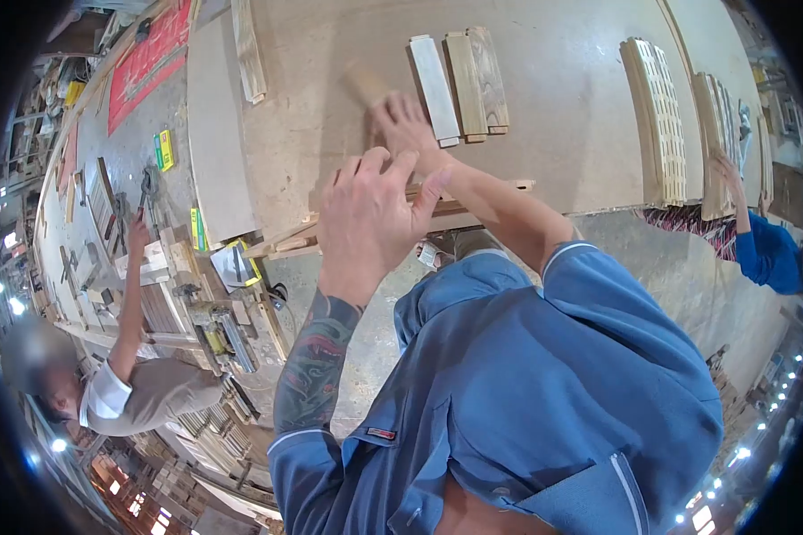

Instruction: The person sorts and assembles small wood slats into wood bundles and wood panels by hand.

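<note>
My right hand reaches over the table, its fingers closed around the near end of a short wooden piece. The far end of that piece is smeared by motion, and the rest is hidden under the hand. Closer to me, my left hand is raised with fingers bent and thumb apart. Nothing shows in it, though its palm is turned from view. Just right of my right hand lies a pale, whitish board with tenoned ends. Two brown wooden boards lie beside it.
Wooden strips lie at the table's near edge. A stack of slotted wood pieces stands to the right. A long wood bar lies left. One co-worker reaches over tools at left; another person's blue sleeve is at right.
</note>
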The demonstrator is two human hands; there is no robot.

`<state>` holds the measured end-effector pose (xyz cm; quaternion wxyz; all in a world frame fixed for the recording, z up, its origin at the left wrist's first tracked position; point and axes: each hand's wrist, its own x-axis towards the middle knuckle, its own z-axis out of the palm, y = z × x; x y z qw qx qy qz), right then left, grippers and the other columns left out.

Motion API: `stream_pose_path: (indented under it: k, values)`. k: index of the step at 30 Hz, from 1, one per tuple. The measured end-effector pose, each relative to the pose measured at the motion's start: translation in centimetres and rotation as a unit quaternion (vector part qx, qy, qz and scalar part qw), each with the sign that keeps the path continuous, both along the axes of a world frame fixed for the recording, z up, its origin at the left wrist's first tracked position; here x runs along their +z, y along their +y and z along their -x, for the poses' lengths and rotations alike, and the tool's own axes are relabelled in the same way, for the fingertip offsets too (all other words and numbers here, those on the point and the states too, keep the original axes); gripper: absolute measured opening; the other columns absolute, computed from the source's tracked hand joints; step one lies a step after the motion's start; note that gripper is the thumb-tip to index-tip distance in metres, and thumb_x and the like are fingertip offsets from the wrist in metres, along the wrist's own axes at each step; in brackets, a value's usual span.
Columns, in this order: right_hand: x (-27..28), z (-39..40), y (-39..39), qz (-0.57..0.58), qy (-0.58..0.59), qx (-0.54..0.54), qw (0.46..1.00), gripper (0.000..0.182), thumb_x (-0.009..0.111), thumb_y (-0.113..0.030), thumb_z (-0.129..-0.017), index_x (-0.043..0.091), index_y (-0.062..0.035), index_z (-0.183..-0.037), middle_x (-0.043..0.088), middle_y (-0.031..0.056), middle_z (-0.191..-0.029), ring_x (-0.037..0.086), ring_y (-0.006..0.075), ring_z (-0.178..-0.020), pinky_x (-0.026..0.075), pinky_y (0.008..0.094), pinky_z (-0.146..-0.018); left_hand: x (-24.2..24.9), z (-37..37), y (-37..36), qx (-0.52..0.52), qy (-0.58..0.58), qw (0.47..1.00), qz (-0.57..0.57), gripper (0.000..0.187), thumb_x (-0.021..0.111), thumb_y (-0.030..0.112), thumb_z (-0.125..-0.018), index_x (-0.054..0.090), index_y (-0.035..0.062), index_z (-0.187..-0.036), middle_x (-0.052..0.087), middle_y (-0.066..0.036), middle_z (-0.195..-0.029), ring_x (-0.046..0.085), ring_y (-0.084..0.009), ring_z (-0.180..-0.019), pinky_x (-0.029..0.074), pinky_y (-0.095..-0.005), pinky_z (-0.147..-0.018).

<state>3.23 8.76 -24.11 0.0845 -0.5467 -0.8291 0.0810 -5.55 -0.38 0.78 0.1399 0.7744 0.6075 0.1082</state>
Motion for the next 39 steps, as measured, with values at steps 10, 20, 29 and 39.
stream_pose_path:
  k: [10, 20, 29, 39]
  values:
    - [9.2, -9.0, -5.4, 0.27, 0.366, -0.152, 0.877, 0.03, 0.066, -0.022, -0.091, 0.066, 0.0013, -0.109, 0.071, 0.0138, -0.101, 0.068, 0.0219, -0.094, 0.053, 0.0332, -0.083, -0.7, 0.4, 0.0, 0.029, -0.054, 0.998, -0.015, 0.055, 0.049, 0.059, -0.096, 0.075, 0.0117, -0.103, 0.072, -0.016, -0.095, 0.068, -0.0367, -0.089, 0.053, -0.0453, -0.076]
    - [10.5, -11.0, -9.7, 0.276, 0.385, -0.036, 0.88, 0.032, 0.073, -0.02, -0.089, 0.067, -0.0008, -0.114, 0.073, 0.0119, -0.097, 0.069, 0.0195, -0.089, 0.053, 0.0349, -0.078, -0.2, 0.6, -0.2, 0.027, -0.057, 0.997, 0.033, 0.072, 0.032, 0.072, -0.095, 0.076, 0.0157, -0.106, 0.071, -0.016, -0.087, 0.068, -0.0388, -0.087, 0.053, -0.0466, -0.075]
    - [9.6, -10.3, -11.4, 0.159, 0.213, 0.061, 0.962, 0.017, 0.07, -0.018, -0.086, 0.068, -0.0095, -0.101, 0.067, 0.0195, -0.078, 0.065, 0.0408, -0.073, 0.051, 0.0485, -0.063, 0.1, -1.3, 0.9, 0.007, -0.12, 0.993, -0.013, 0.067, 0.032, 0.064, -0.099, 0.075, 0.012, -0.098, 0.07, -0.013, -0.078, 0.067, -0.0362, -0.081, 0.051, -0.0459, -0.074]
    - [3.2, -15.4, 0.4, 0.078, 0.176, -0.116, 0.974, 0.039, 0.067, -0.022, -0.083, 0.06, -0.0065, -0.118, 0.06, 0.0238, -0.12, 0.056, 0.0467, -0.111, 0.044, 0.0591, -0.09, -0.5, -5.5, 0.9, -0.019, 0.001, 1.0, -0.002, 0.049, 0.051, 0.053, -0.097, 0.075, 0.01, -0.097, 0.07, -0.013, -0.091, 0.066, -0.0336, -0.085, 0.052, -0.0438, -0.072]
